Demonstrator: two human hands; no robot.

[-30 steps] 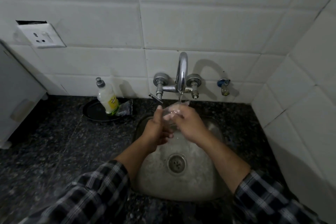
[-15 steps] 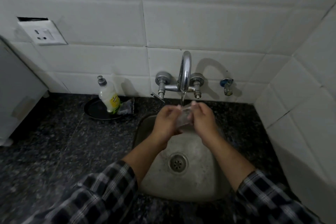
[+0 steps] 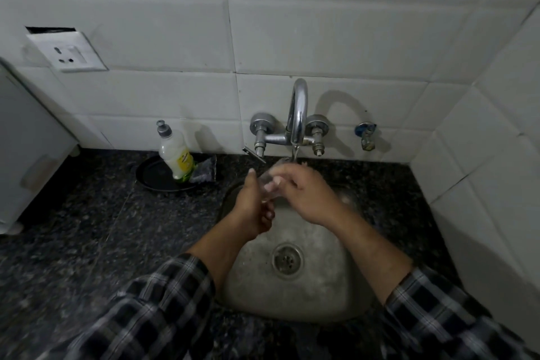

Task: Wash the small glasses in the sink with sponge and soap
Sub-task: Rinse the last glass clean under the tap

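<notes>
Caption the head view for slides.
Left hand and right hand hold a small clear glass under the running chrome tap over a steel sink.

Entry, from my remote feed: a small kitchen corner.
- Fixtures: one steel sink set into a dark speckled stone counter; a chrome wall tap with two valves, water running; a smaller tap to its right.
- Walls: large white tiles; a power socket at upper left.
- Sundries: a dish-soap bottle standing on a black tray near the sink; a white appliance at far left.
</notes>
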